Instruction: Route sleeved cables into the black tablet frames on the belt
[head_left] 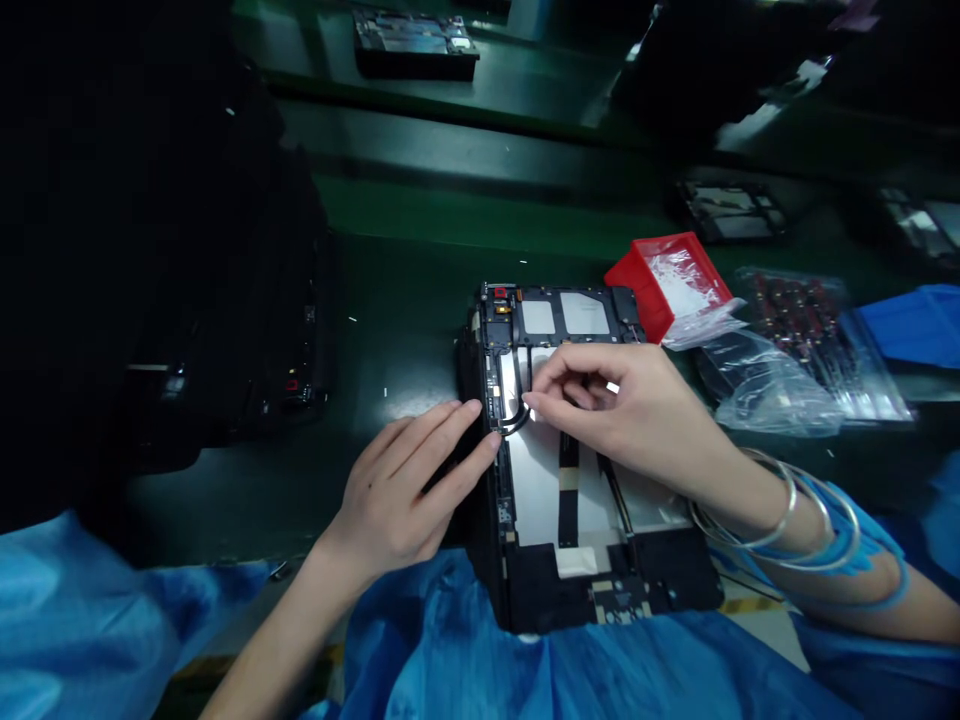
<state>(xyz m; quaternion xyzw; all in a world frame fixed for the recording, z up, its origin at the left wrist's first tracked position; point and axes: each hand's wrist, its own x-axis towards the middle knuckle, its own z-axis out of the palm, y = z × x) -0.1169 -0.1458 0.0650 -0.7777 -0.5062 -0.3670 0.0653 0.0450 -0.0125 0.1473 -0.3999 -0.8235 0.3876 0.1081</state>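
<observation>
An opened tablet chassis (577, 560) lies in front of me on the dark green bench, its black frame, white inner panel and circuit boards showing. My left hand (409, 490) rests flat against the chassis's left edge, fingers stretched out, with the fingertips at the frame. My right hand (622, 405) hovers over the upper middle of the chassis, its thumb and forefinger pinched on a thin black cable (516, 420) that curves near the left side board. Silver bangles circle my right wrist.
A red bin (645, 285) with a plastic bag stands just behind the chassis on the right. Clear bags of small parts (810, 340) and a blue bin (915, 320) lie further right. More opened devices (416, 40) sit on the conveyor behind. A dark stack (247, 330) stands left.
</observation>
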